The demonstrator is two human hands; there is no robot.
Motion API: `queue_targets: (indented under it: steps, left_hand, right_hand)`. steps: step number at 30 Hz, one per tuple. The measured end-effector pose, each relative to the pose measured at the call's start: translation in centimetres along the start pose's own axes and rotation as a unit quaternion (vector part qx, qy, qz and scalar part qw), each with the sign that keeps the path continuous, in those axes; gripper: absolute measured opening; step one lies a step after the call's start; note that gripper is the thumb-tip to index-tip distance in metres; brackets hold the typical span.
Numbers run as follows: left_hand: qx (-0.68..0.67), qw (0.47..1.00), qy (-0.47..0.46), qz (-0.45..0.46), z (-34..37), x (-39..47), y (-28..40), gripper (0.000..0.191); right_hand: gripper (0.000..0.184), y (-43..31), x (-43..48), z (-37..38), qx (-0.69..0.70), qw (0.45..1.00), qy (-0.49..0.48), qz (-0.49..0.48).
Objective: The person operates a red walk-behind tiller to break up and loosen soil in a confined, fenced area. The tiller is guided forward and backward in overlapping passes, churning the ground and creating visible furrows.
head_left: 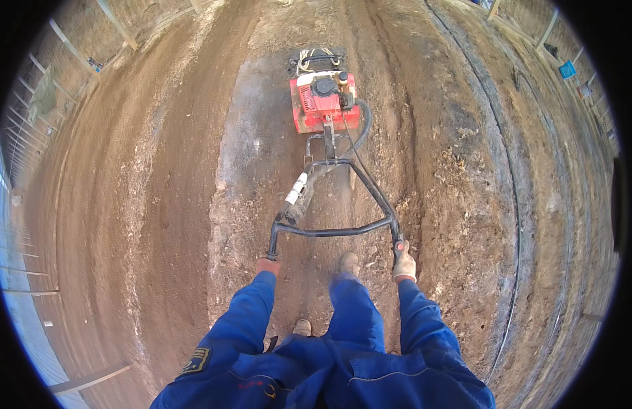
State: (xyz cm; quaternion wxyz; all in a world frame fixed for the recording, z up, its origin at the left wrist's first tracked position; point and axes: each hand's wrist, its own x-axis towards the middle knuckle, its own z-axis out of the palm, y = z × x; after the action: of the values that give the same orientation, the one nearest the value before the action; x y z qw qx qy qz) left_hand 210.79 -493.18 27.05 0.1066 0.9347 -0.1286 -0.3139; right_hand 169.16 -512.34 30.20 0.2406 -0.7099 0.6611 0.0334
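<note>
A walk-behind power tiller with a red engine housing (326, 105) stands ahead of me on the soil. Its black tubular handlebar (341, 231) reaches back toward my body and spreads into two grips. My left hand (268, 266), ungloved, is wrapped around the left grip. On the right grip, my right hand (405, 266) wears a pale work glove and lies beside a red button (399, 246). A white wrapping (296, 189) covers part of the left bar. From the engine's right side a grey corrugated hose (366, 125) curves back under the handlebar. Pale rope (316, 53) is looped over the front frame.
Bare brown soil (183, 204) with lengthwise ruts surrounds the machine. A thin black hose (513, 204) runs along the ground to the right. Slanting posts (73, 46) line the left edge, and a blue object (567, 69) is at the far right. My shoe (350, 263) is just behind the crossbar.
</note>
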Motion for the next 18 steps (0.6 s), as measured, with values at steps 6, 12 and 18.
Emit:
queue_targets:
  steps: [6, 12, 18]
  left_hand:
    - [0.021, 1.000, -0.011, 0.003, -0.4, 0.9, 1.6, 0.040]
    - [0.032, 0.999, 0.008, -0.035, -1.1, 0.5, 3.9, 0.040]
    - [0.043, 0.996, 0.019, -0.072, -0.7, 2.9, 4.0, 0.046]
  right_hand:
    - [0.071, 0.2, 1.8, 0.2, -0.002, 1.000, -0.004, -0.006]
    - [0.077, -0.1, 3.4, -1.3, -0.021, 0.999, -0.027, -0.042]
    - [0.077, -0.3, 4.9, -0.8, 0.000, 0.999, -0.024, -0.030]
